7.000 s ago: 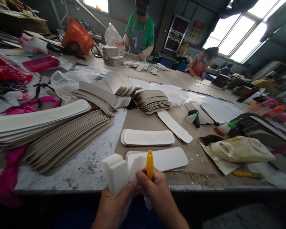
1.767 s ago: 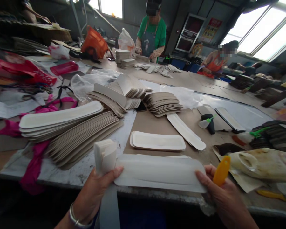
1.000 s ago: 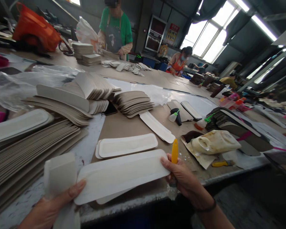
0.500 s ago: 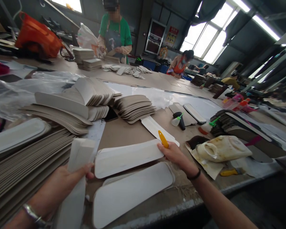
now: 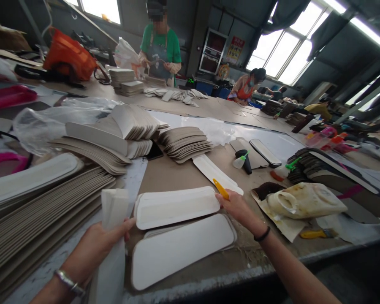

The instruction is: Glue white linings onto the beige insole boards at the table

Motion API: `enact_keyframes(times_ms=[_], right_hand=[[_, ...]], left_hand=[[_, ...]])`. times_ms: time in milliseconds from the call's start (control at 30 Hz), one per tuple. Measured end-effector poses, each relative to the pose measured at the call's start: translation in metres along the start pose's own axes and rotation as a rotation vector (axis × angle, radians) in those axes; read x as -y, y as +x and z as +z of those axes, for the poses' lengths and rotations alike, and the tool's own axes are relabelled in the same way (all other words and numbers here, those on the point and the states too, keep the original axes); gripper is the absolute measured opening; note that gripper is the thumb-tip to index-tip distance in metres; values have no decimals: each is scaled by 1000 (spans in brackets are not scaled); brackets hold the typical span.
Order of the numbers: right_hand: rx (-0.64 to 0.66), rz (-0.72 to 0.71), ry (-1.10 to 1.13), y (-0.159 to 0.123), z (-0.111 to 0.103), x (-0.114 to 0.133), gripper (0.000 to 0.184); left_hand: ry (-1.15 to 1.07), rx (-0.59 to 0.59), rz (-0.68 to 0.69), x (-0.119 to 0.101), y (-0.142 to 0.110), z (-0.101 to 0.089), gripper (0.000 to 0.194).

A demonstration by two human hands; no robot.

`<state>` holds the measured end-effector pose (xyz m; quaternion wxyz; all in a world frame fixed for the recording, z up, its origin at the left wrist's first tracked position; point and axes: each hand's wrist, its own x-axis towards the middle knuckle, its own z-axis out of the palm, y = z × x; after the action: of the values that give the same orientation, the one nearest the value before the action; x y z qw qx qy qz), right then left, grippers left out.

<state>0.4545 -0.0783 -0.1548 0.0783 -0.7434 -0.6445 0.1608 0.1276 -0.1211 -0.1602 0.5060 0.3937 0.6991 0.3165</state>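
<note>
My left hand [image 5: 106, 240] is closed around a bundle of long white strips [image 5: 114, 207], held upright at the table's left front. Between my hands lies a stack of white panels with rounded ends [image 5: 177, 207], a paler band running along the top one. At that stack's right end my right hand [image 5: 237, 209] is closed on a yellow-handled tool [image 5: 221, 188], with its working end hidden; the fingers meet the panel's edge. Nearer to me is a second stack of white rounded panels [image 5: 183, 251]. Another white panel [image 5: 217, 173] lies behind my right hand.
Long grey-edged boards [image 5: 50, 207] pile up at left, with fanned stacks [image 5: 185, 143] behind. To the right are a stained plastic jug [image 5: 316, 200], a yellow-handled brush [image 5: 316, 233] and squeeze bottles [image 5: 281, 172]. A person in green [image 5: 160, 46] stands across the table.
The view has turned a little to the left, so most things sit farther right in it. Both hands keep their holds, and the yellow handle leans more to the left.
</note>
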Motion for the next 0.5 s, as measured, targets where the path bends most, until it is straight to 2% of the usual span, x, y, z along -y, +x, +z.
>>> enact_keyframes(times_ms=[233, 367, 500], right_hand=[[-20, -9, 55, -1, -1, 0, 13], [-114, -58, 81, 2, -1, 3, 9], [-218, -59, 69, 1, -1, -2, 17]], left_hand=[[-3, 21, -2, 9, 15, 7, 44], [-5, -23, 12, 3, 18, 8, 45], [25, -30, 10, 4, 19, 7, 48]])
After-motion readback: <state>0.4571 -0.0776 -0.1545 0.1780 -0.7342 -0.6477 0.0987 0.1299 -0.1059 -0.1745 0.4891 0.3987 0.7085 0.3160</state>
